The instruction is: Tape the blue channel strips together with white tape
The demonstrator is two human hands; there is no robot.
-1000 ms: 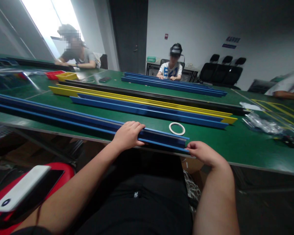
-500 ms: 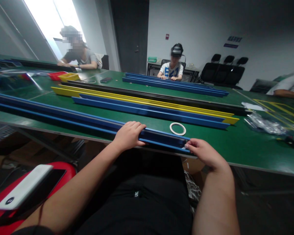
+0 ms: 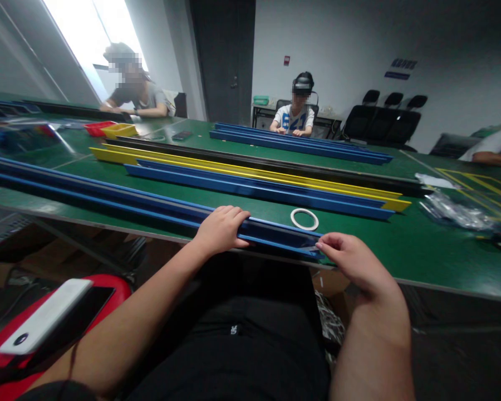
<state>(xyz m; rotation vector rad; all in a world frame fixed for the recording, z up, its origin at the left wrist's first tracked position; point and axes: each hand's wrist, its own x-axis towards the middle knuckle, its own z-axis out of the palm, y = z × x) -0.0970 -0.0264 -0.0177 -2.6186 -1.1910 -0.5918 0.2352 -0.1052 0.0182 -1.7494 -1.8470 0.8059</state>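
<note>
A long blue channel [image 3: 162, 205] lies along the near edge of the table, its hollow side facing me. My left hand [image 3: 223, 229] is closed over it, fingers on the far wall and thumb on the near one. At the channel's right end, my right hand [image 3: 342, 253] pinches a thin pale strip [image 3: 313, 248] between thumb and forefinger; the strip reaches into the hollow. What it is made of is too small to tell. Just beyond that end, a white ring [image 3: 304, 219], like a slim tape roll, lies flat on the green table [image 3: 267, 214].
Farther back lie another blue channel [image 3: 254, 189], a yellow one [image 3: 250, 172] and a black one [image 3: 275, 164]. Clear plastic bags [image 3: 455, 210] lie at right. A red stool [image 3: 108, 312] holds a white device [image 3: 45, 317]. Two people sit across the table; another person's arm shows at right.
My right hand has shifted slightly right and the pale strip shows a little more inside the channel's end. My left hand keeps its hold. The whole view has moved slightly.
</note>
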